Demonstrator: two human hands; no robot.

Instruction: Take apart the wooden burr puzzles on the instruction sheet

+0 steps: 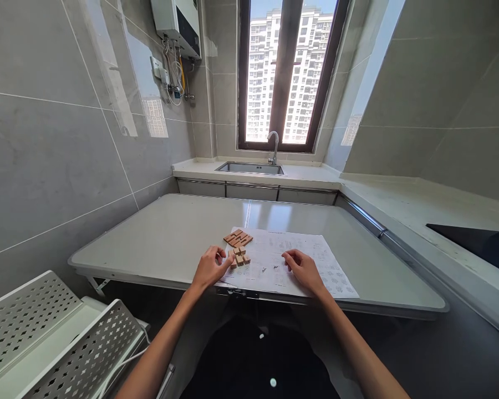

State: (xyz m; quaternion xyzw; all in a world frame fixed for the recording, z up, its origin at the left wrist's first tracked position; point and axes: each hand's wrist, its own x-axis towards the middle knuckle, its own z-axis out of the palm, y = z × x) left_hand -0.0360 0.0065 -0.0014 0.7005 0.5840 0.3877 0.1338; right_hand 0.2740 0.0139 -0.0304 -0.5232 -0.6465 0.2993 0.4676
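Head view, lower centre of the frame: left hand (209, 267) curls its fingertips onto the small wooden block cluster (239, 258) on the printed sheet (299, 260) — a fitting step, apparently — while right hand (304, 270) rests half-open and empty, so nudging 1 piece calls for a finer pinch.

I log, beyond the work: a grey folding table (158, 238); a steel sink (249, 167) with a curved tap (274, 145) under a dark-framed window (289, 72); a wall-mounted water heater (178, 22); a black hob (478, 244) at right; perforated white shelves (45, 332) lower left.

Bare tabletop (162, 244) left of wooden blocks (238, 248)
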